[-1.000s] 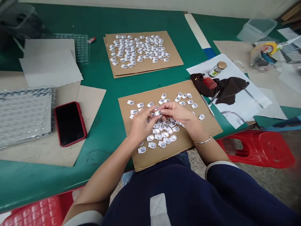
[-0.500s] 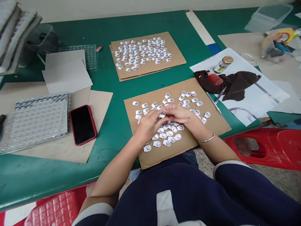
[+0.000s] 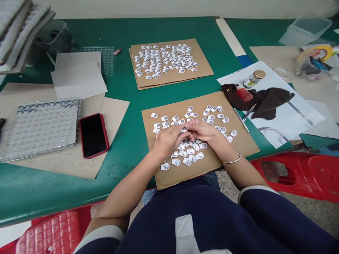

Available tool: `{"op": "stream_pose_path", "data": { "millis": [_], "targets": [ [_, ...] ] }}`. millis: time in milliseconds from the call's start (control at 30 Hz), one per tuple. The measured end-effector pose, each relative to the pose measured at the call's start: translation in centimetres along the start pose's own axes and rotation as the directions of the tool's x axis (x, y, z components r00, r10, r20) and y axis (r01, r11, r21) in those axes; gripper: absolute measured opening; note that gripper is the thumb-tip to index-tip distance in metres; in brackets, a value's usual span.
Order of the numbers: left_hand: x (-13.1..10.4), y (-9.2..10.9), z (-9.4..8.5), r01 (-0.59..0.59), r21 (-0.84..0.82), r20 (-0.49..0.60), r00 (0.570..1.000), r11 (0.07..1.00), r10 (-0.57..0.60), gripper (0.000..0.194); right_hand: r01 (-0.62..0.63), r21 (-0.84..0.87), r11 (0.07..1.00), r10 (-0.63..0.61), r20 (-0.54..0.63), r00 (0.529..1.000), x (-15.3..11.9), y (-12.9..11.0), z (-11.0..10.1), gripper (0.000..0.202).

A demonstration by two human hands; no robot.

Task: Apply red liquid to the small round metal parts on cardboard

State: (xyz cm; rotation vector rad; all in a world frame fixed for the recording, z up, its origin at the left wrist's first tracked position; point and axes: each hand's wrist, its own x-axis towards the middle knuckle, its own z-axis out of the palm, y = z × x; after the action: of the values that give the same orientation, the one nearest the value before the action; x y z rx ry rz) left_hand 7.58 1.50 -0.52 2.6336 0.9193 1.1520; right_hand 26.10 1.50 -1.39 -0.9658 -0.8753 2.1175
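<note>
My left hand [image 3: 167,140] and my right hand [image 3: 203,131] meet at the fingertips just above a cardboard sheet [image 3: 172,178] at the table's front edge. Both are closed in a pinch. A small white tag with a round dark print [image 3: 183,130] shows between the fingers; its edges are partly hidden by them. Many similar tags, such as the loose tag [image 3: 165,166], lie spread over the cardboard around and under my hands. On the right wrist sits a thin metal bangle [image 3: 232,160].
Another cardboard stack [image 3: 174,79] at the back carries more tags. A red-cased phone [image 3: 94,135] and a bubble-wrapped pack [image 3: 42,130] lie left. Rightward are a dark cloth [image 3: 274,98], a glass jar [image 3: 254,79], tweezers [image 3: 249,112] and a red stool [image 3: 312,176].
The camera view has shifted slightly, so the table appears a little moved and turned. My hands keep nearly the same pinch over the cardboard.
</note>
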Motion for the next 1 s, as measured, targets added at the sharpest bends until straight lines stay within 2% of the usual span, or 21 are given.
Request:
{"op": "stream_pose_path", "data": {
  "millis": [500,633,733,800,833,933,1000],
  "targets": [
    [0.1,0.3,-0.4,-0.037,0.056,-0.005,0.999,0.998,0.037,0.029,-0.022,-0.097,0.995,0.024,0.018,1.0,0.0,0.2,-0.2,0.035],
    [0.1,0.1,-0.4,-0.057,0.053,0.025,0.998,0.997,0.056,0.033,-0.008,-0.18,0.984,-0.001,-0.051,0.999,-0.3,-0.4,0.4,0.043],
    [0.2,-0.2,-0.3,-0.041,0.021,0.002,0.999,0.999,0.041,0.038,0.026,-0.284,0.958,-0.081,-0.182,0.98,-1.1,-1.7,0.2,0.045],
    [0.3,-0.3,-0.3,-0.013,0.005,-0.025,1.0,1.0,0.013,0.037,0.053,-0.388,0.92,-0.186,-0.313,0.931,-1.6,-3.0,-0.7,0.041],
    [0.3,-0.4,-0.3,-0.003,0.004,-0.031,1.0,1.0,0.003,0.035,0.055,-0.451,0.891,-0.249,-0.383,0.89,-1.8,-3.7,-1.4,0.037],
    [0.3,-0.5,-0.3,-0.005,0.019,-0.032,0.999,1.0,0.005,0.032,-0.025,-0.649,0.76,-0.439,-0.542,0.716,-1.8,-5.7,-3.9,0.025],
    [0.3,-0.6,-0.3,-0.02,0.032,-0.038,0.999,0.999,0.021,0.031,-0.124,-0.736,0.665,-0.521,-0.577,0.629,-1.4,-6.5,-5.4,0.019]
  ]
}}
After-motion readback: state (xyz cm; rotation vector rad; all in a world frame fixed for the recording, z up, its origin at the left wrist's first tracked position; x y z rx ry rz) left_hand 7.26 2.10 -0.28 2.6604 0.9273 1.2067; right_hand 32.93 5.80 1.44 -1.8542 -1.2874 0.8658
